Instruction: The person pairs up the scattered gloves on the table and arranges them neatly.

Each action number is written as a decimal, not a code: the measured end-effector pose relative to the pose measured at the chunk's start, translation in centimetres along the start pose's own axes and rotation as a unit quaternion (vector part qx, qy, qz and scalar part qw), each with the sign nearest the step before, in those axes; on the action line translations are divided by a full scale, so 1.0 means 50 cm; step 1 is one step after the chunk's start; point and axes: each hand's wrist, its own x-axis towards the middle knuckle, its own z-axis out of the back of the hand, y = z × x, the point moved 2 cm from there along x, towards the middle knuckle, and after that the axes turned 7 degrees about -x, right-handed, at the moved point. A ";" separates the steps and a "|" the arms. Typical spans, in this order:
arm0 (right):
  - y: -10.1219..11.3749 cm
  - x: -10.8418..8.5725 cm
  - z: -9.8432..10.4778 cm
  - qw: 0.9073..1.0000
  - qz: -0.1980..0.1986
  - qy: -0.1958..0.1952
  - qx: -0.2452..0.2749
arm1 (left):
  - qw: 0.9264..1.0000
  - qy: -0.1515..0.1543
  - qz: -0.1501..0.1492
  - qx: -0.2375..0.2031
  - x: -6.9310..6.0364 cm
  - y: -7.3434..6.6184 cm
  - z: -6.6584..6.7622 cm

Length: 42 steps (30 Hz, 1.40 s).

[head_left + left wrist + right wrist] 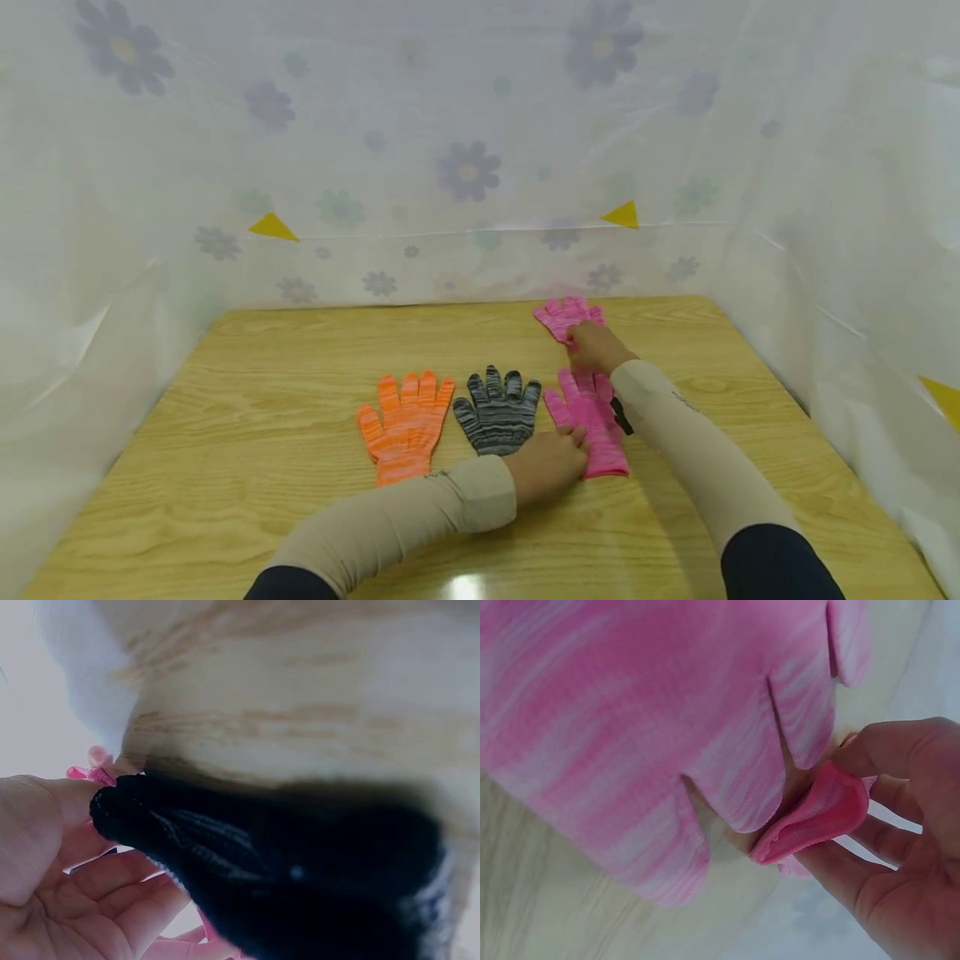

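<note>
Two pink gloves lie one behind the other on the right half of the table. My right hand [597, 348] pinches the cuff of the far pink glove [564, 315]; in the right wrist view that cuff [821, 814] gapes between thumb and fingers. Closer to me, the near pink glove [600, 429] lies flat, fingers pointing away. At its left edge rests my left hand [547, 467], fingers loosely bent and touching it. A grey-black striped glove [498, 417] lies left of it, its cuff hidden behind my left hand and sleeve. This glove looms dark and blurred in the left wrist view.
An orange glove [408, 417] lies flat to the left of the grey one, its lower end partly covered by my left sleeve. The wooden table [225, 433] ends at a pale flowered curtain [337, 150] behind and at the sides. Yellow triangles [621, 215] mark the curtain.
</note>
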 end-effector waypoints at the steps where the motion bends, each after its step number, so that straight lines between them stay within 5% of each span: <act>1: -0.001 -0.001 0.001 1.000 -0.001 -0.006 0.001 | 1.000 -0.001 -0.001 0.002 0.001 0.000 0.000; 17: -0.023 -0.023 0.020 0.996 -0.019 -0.088 0.002 | 1.000 -0.002 -0.002 -0.001 0.005 0.000 -0.004; 28: -0.040 -0.066 0.093 0.985 -0.012 -0.170 -0.012 | 1.000 -0.016 -0.001 0.010 0.006 0.003 -0.006; 35: -0.047 -0.110 0.130 0.983 -0.014 -0.185 -0.001 | 1.000 0.008 0.005 -0.001 0.008 0.000 -0.006; 42: -0.050 -0.155 0.165 0.976 -0.009 -0.217 0.019 | 1.000 -0.003 -0.002 0.007 0.012 0.002 -0.010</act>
